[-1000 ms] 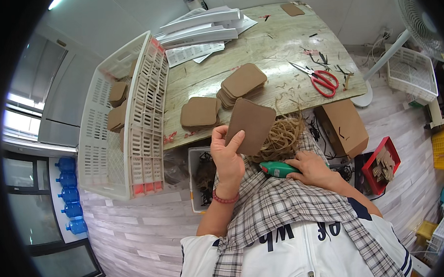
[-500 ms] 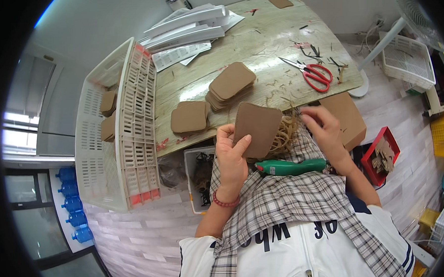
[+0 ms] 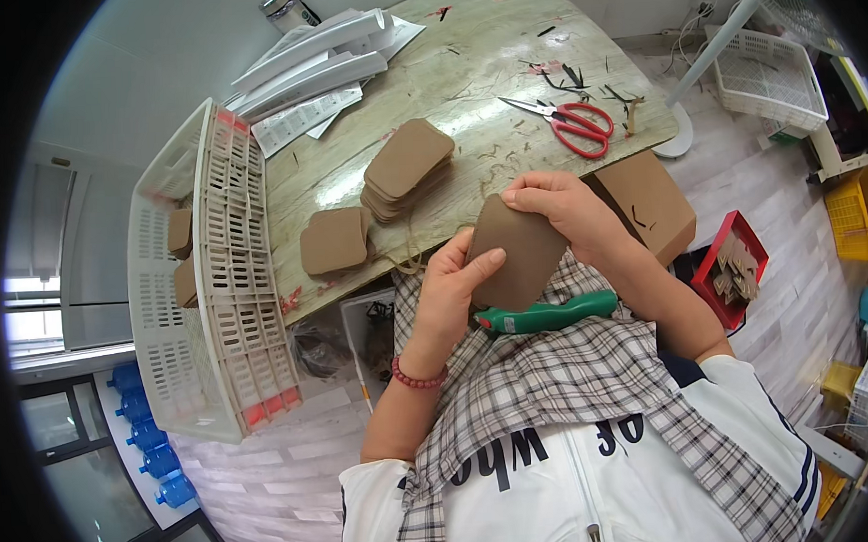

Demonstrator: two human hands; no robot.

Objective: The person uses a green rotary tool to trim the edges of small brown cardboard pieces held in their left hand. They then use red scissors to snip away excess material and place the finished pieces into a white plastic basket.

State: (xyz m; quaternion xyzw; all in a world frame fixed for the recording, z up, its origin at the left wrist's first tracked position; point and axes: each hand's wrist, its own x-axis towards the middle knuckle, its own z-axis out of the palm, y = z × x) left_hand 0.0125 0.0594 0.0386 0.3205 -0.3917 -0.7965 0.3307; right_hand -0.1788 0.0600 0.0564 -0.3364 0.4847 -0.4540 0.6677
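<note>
A green-handled tool lies on the plaid lap. Just above it, the left hand and right hand both clamp a brown rounded cardboard piece, its long axis tilted up-right. Beyond, similar stacked cardboard pieces and red-handled scissors rest on the counter.

Single head-worn fisheye view, looking steeply down over the wearer's chest and lap.

The camera sits above and just behind the grip, where the left hand and right hand pinch a brown card piece close under the lens, near the middle of the frame. Beyond the grip the view faces out across a wooden table, whose straight edges bow toward the dark round rim. Left of the grip stands a white slatted crate; right of it, floor and a red tray recede. Only this view exists, so nothing is shared.
</note>
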